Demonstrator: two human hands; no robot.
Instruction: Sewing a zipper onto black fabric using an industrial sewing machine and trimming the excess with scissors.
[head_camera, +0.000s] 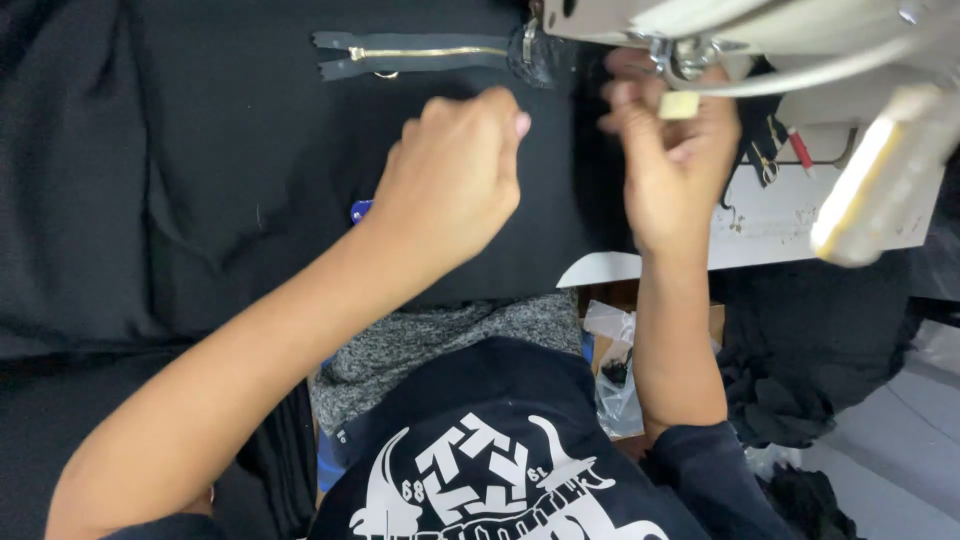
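Observation:
Black fabric (200, 170) covers the work table in the head view. A black zipper with gold teeth (420, 53) lies on it at the top, running toward the sewing machine (760, 40). My left hand (455, 175) rests on the black fabric just below the zipper, fingers curled and pinching the cloth. My right hand (670, 140) is raised under the machine head near its needle area, fingers bunched; whether it holds thread or cloth is hidden.
Small snips and a red pen (800, 150) lie on the white machine table (780, 220) at right. A grey knit piece (430, 340) hangs at the table's front edge. Black cloth is heaped on the floor (800, 370) at right, beside a box with plastic bags (615, 370).

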